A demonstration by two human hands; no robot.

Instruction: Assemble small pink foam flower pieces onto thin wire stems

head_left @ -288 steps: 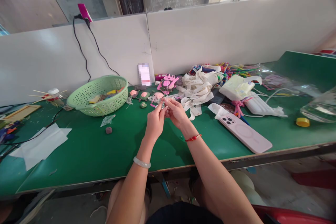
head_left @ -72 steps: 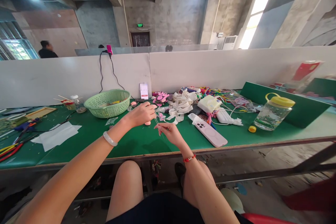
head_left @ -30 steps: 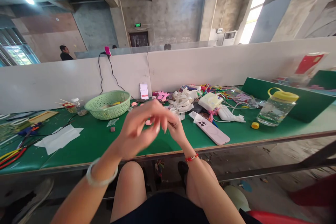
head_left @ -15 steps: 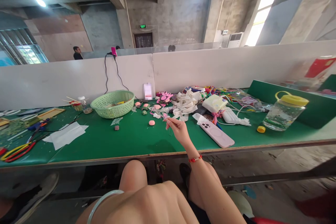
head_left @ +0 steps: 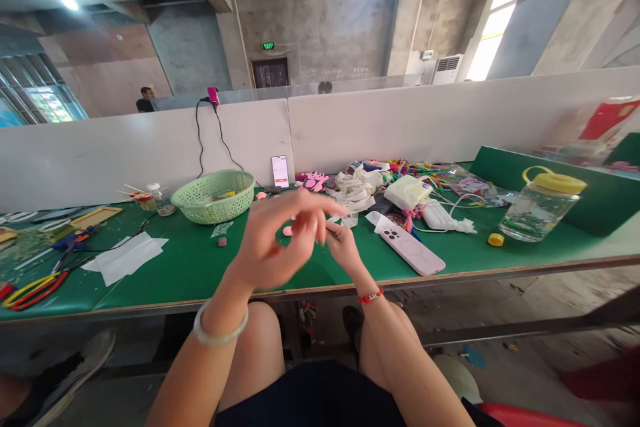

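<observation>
My left hand [head_left: 283, 240], with a pale bangle [head_left: 220, 325] at its wrist, is raised above the green table [head_left: 175, 280]. Its fingers are curved and blurred by motion, so any object between them cannot be made out. Just right of it, my right hand [head_left: 344, 248] has its thumb and fingers pinched together; what they hold is too small or hidden to name. A red beaded bracelet [head_left: 371, 296] is on that wrist. Partly behind the left fingers lies a small pink piece [head_left: 287, 231]. Pink shapes [head_left: 315, 181] rest farther back.
A green basket [head_left: 215, 199] stands left of centre. White cloth strips [head_left: 357, 188], a pink phone [head_left: 413, 250] and a yellow-lidded bottle [head_left: 543, 207] are on the right. Pliers [head_left: 35, 290] and white paper [head_left: 125, 255] lie left; an upright phone [head_left: 280, 171] is at the back.
My left arm has come up from the lap, bringing the left hand over the table beside the right hand. The right hand stays pinched in nearly the same place. The view has shifted slightly.
</observation>
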